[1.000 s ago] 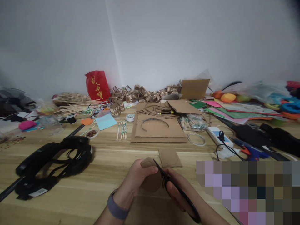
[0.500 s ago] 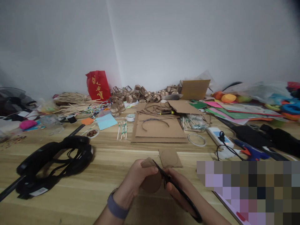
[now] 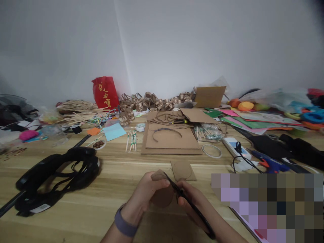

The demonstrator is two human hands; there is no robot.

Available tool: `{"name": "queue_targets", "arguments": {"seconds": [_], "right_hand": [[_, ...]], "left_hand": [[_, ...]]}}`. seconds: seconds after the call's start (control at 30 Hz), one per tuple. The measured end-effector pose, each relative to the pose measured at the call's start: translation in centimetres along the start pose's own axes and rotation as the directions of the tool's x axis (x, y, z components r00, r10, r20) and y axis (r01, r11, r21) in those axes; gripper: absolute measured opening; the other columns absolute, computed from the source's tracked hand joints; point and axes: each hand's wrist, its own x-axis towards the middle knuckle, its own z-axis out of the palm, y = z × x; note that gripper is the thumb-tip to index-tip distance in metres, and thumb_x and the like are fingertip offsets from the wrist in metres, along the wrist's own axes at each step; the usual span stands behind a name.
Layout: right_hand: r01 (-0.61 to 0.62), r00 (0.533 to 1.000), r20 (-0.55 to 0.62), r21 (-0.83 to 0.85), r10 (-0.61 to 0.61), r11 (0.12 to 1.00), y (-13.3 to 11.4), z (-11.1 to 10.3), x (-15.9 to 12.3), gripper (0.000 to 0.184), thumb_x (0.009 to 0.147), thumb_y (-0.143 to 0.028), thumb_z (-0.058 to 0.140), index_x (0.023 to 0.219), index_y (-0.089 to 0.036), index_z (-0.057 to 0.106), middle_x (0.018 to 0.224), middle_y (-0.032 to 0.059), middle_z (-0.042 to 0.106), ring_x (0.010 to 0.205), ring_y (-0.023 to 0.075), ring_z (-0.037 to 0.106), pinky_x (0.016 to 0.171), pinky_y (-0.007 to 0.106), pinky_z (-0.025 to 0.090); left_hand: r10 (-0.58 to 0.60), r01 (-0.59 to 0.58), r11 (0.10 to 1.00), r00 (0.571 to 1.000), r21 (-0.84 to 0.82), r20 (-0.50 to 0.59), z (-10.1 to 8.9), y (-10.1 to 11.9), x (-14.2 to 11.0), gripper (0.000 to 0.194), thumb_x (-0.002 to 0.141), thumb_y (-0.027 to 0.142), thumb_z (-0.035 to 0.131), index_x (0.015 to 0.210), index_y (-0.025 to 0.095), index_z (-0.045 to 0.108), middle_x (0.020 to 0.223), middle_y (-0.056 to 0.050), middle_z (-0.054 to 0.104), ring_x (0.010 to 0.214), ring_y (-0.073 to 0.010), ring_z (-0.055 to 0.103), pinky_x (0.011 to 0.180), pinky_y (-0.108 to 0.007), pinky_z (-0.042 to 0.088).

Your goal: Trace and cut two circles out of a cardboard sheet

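So our left grip has the card pinched, thumb lying across its upper part. Most of the card pokes out at about 4 o'clock from that grip, with its round edge facing 6, and a bit more shows past the thumb toward 1.

Our right grip is wrapped round the scissors, blades aimed at 11 o'clock along the card's right edge; can't tell how far apart they are. From that grip the card sits at 9.

There's a square on the table at 1 o'clock from the card.
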Motion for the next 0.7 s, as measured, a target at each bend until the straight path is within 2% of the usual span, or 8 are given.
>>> {"name": "queue_targets", "arguments": {"seconds": [0.17, 0.27, 0.4, 0.47, 0.53, 0.7], "right_hand": [[0.035, 0.996, -0.08, -0.01, -0.035, 0.999, 0.4, 0.1, 0.1, 0.066, 0.079, -0.085, 0.063, 0.095, -0.022, 0.065, 0.075, 0.0016, 0.067, 0.066, 0.0211, 0.058, 0.062, 0.03, 0.048], [0.027, 0.994, -0.1, -0.048, -0.031, 0.998, 1.0, 0.2, 0.3, 0.062, 0.078, -0.082, 0.065, 0.099, -0.024, 0.063, 0.073, 0.0008, 0.067, 0.066, 0.0217, 0.06, 0.061, 0.03, 0.048], [0.026, 0.995, -0.094, -0.069, -0.033, 0.997, 1.8, 0.4, 0.4, 0.058, 0.078, -0.078, 0.067, 0.101, -0.025, 0.06, 0.068, -0.0001, 0.066, 0.063, 0.0228, 0.06, 0.056, 0.03, 0.046], [0.049, 0.993, -0.101, -0.066, -0.055, 0.997, 1.8, 0.5, 0.3, 0.057, 0.081, -0.076, 0.066, 0.106, -0.025, 0.059, 0.076, 0.0024, 0.069, 0.067, 0.0241, 0.062, 0.06, 0.031, 0.048], [0.064, 0.994, -0.083, -0.067, -0.069, 0.996, 1.7, 0.5, 0.3, 0.058, 0.083, -0.077, 0.063, 0.109, -0.025, 0.058, 0.077, 0.0021, 0.068, 0.068, 0.0238, 0.062, 0.061, 0.031, 0.048], [0.046, 0.998, -0.035, -0.057, -0.048, 0.997, 1.3, 0.3, 0.1, 0.074, 0.084, -0.089, 0.05, 0.118, -0.024, 0.054, 0.065, -0.0056, 0.05, 0.056, 0.0188, 0.049, 0.054, 0.029, 0.041]], "left_hand": [[-0.004, -0.026, 0.977, 0.99, -0.214, -0.138, 0.7, 0.0, -0.2, 0.05, 0.045, 0.037, 0.099, 0.086, 0.016, 0.078, 0.081, -0.006, 0.08, 0.073, -0.022, 0.07, 0.069, -0.029, 0.051], [-0.024, -0.02, 0.959, 0.988, -0.281, -0.155, 1.2, -0.8, -0.2, 0.05, 0.046, 0.038, 0.099, 0.085, 0.016, 0.078, 0.082, -0.008, 0.081, 0.075, -0.0235, 0.072, 0.072, -0.031, 0.054], [-0.036, -0.021, 0.962, 0.978, -0.272, -0.204, 1.6, -1.6, -0.3, 0.045, 0.049, 0.04, 0.099, 0.079, 0.015, 0.077, 0.077, -0.008, 0.08, 0.07, -0.0226, 0.072, 0.068, -0.031, 0.054], [-0.021, -0.038, 0.97, 0.972, -0.242, -0.235, 1.7, -1.4, -0.3, 0.046, 0.046, 0.04, 0.099, 0.078, 0.015, 0.077, 0.075, -0.007, 0.079, 0.069, -0.0223, 0.071, 0.068, -0.031, 0.054], [0.008, -0.053, 0.979, 0.975, -0.198, -0.223, 1.7, -0.9, -0.4, 0.047, 0.045, 0.042, 0.098, 0.078, 0.015, 0.078, 0.075, -0.007, 0.079, 0.071, -0.0229, 0.071, 0.071, -0.032, 0.055], [0.02, -0.048, 0.991, 0.976, -0.122, -0.218, 1.6, -0.3, -0.5, 0.045, 0.045, 0.041, 0.096, 0.077, 0.015, 0.079, 0.074, -0.005, 0.078, 0.068, -0.0205, 0.067, 0.068, -0.031, 0.052]]}}
